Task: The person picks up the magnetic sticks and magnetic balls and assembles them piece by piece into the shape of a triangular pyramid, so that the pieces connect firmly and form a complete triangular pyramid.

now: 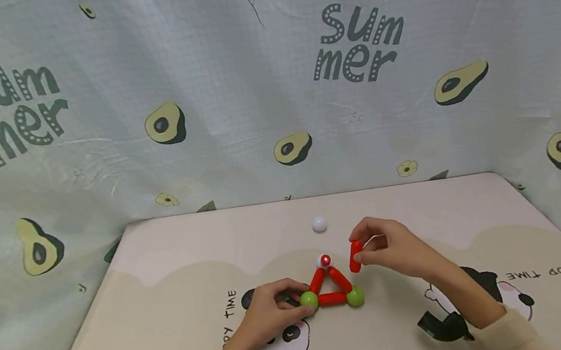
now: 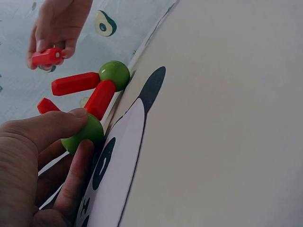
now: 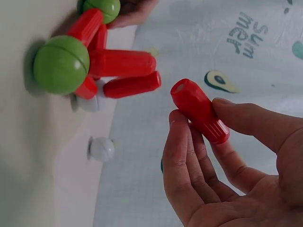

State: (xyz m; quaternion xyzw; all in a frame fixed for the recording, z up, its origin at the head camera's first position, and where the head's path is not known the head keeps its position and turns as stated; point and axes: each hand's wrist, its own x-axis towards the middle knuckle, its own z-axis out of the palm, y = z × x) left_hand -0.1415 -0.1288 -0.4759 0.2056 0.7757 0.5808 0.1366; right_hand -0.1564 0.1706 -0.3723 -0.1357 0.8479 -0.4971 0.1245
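Observation:
A triangle of red rods (image 1: 332, 298) joins two green balls and a white ball on the table. My left hand (image 1: 276, 312) pinches the near-left green ball (image 2: 85, 135) between thumb and fingers. To the right of the triangle, my right hand (image 1: 391, 246) holds a loose red rod (image 3: 200, 111) between thumb and fingertips, raised and apart from the structure. A pale round spot shows on the rod's end. From the right green ball (image 3: 61, 64) one red rod (image 3: 125, 63) sticks up; another (image 3: 135, 85) rises from the white ball (image 3: 89, 103), which is partly hidden.
A loose white ball (image 1: 318, 224) lies behind the triangle, toward the table's far edge. The table (image 1: 175, 250) has a printed cover with pandas and lettering. Behind it hangs a curtain (image 1: 214, 55) with avocado prints. A black strap piece (image 1: 445, 326) sits by the right forearm.

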